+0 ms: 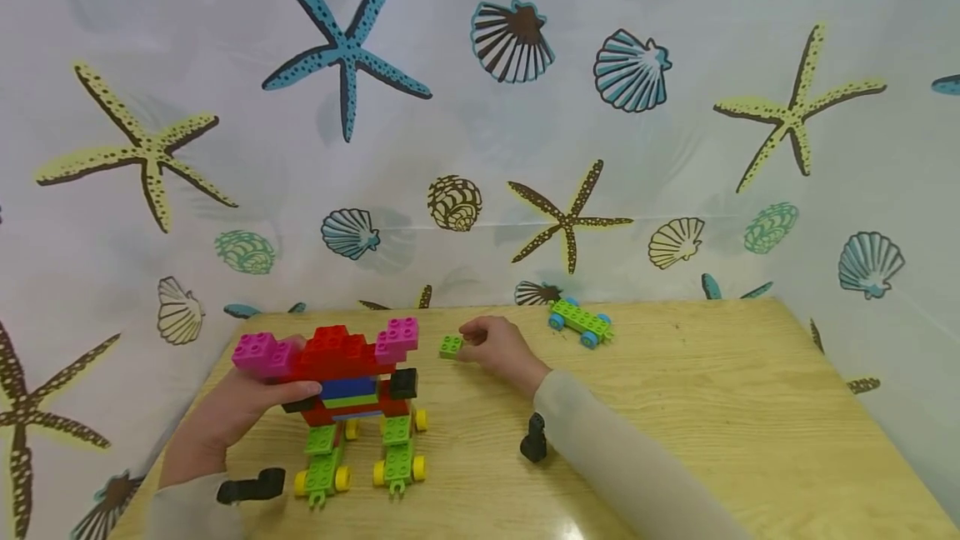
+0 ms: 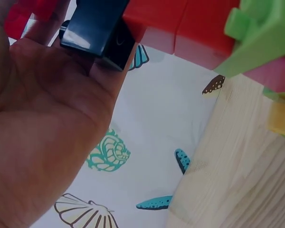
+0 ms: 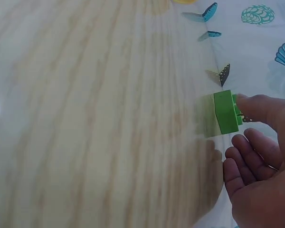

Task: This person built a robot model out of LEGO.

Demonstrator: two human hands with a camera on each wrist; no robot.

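At the left of the table, my left hand (image 1: 240,398) grips a toy-brick model (image 1: 348,361) from its left side, thumb across the front. The model has red, pink, blue and black bricks above green wheeled bases (image 1: 397,462) with yellow wheels. In the left wrist view, the left palm (image 2: 47,123) lies against a black brick (image 2: 97,31), the fingers partly hidden behind it. Farther back, my right hand (image 1: 502,350) is at a small lime-green brick (image 1: 451,346). The right wrist view has the thumb at the studs of this green brick (image 3: 226,112), the loosely bent fingers apart from it.
A green wheeled base (image 1: 581,320) with blue wheels stands near the table's back edge, right of the right hand. Behind the wooden table (image 1: 712,407) hangs a white cloth (image 1: 450,132) printed with shells and starfish. Black wrist mounts (image 1: 534,440) stick out from both sleeves.
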